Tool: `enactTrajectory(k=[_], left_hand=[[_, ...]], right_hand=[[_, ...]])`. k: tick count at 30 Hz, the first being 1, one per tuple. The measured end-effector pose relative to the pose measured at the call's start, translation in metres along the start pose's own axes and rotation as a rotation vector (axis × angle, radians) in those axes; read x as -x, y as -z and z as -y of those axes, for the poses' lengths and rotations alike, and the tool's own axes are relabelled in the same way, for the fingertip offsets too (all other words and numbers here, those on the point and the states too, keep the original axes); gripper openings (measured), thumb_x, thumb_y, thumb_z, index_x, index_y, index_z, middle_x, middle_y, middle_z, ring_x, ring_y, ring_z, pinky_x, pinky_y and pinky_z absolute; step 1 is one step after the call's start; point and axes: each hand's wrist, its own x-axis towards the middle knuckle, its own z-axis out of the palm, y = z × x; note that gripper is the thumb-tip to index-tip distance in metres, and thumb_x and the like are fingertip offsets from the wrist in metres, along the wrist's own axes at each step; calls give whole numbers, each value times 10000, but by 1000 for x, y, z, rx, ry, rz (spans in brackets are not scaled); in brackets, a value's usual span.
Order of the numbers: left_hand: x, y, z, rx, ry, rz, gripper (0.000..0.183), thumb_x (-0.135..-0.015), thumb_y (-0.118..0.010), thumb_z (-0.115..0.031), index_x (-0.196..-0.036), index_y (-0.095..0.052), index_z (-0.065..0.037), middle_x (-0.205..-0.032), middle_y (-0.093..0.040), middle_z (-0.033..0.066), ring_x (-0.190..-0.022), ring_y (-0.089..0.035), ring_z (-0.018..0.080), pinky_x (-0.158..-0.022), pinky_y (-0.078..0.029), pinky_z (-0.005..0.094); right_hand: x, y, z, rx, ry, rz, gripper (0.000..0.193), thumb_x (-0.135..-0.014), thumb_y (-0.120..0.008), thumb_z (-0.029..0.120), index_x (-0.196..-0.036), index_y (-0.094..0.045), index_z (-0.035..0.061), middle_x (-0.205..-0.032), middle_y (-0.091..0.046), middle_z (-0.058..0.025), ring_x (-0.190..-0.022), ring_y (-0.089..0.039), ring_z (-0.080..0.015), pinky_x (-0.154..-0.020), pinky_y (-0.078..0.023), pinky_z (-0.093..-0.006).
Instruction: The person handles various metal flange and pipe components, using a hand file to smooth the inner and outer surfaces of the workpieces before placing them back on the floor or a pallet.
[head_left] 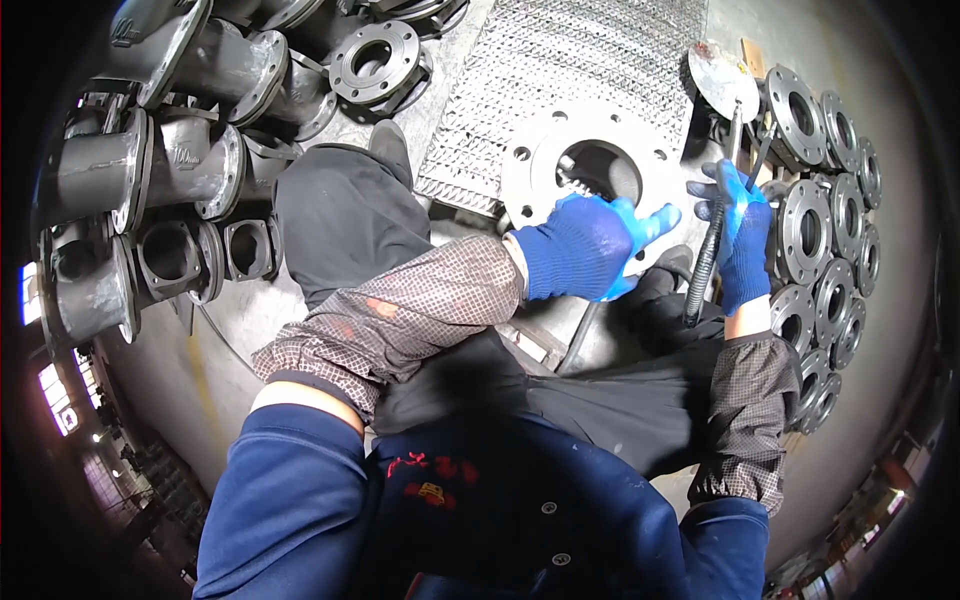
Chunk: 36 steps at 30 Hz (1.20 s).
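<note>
Blue right fingers (704, 190) clasp ribbed hose (706, 262); left fingers (657, 225) overhang round flange (530, 178), grip unclear.

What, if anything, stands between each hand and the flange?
Nothing visible blocks the left hand, which overlaps the flange on its near side; contact is unclear. For the right hand, gripping the ribbed tube, the left hand's outstretched fingers appear partly between, by the flange's right side.

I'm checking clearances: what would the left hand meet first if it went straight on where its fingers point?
From the left hand, the right hand looks first in line, beyond the flange, though depth is unclear in this single view.
</note>
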Motion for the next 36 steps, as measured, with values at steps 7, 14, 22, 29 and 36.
enactTrajectory(k=[7,14,22,29,36], left_hand=[[33,-7,9,-36,-50,112,546,-732,-655,-207,-1257,-515,-263,-795,-565,139,-671,-573,315,-573,-460,406],[55,34,104,160,621,-676,442,-842,-569,-343,-1105,-588,11,-949,-639,211,-897,-618,324,-808,-480,379],[59,24,118,1048,777,-227,496,-848,-614,-388,-1079,-579,50,-880,-661,110,-752,-633,161,-674,-503,262],[92,32,107,1104,909,-643,338,-825,-649,-305,-854,-599,28,-632,-566,42,-470,-504,94,-370,-405,223],[81,100,76,402,714,-777,362,-779,-661,-361,-711,-601,-10,-530,-529,85,-476,-513,200,-491,-439,334]], right_hand=[[15,-24,-32,161,-87,-31,287,-863,-607,260,-933,-609,-18,-731,-607,-36,-597,-581,-114,-486,-450,-244],[19,-39,-29,95,-33,31,252,-860,-609,278,-815,-583,32,-562,-507,-8,-426,-454,-86,-400,-375,-233],[-25,-62,-26,462,185,-14,321,-858,-590,314,-809,-613,-2,-604,-466,19,-572,-410,-87,-540,-351,-274],[-55,-135,-2,591,235,21,370,-830,-612,375,-815,-613,5,-584,-518,-26,-523,-478,-109,-503,-382,-272],[-50,-161,-9,119,49,242,321,-833,-624,278,-927,-589,-27,-786,-623,-81,-659,-586,-136,-582,-487,-250]])
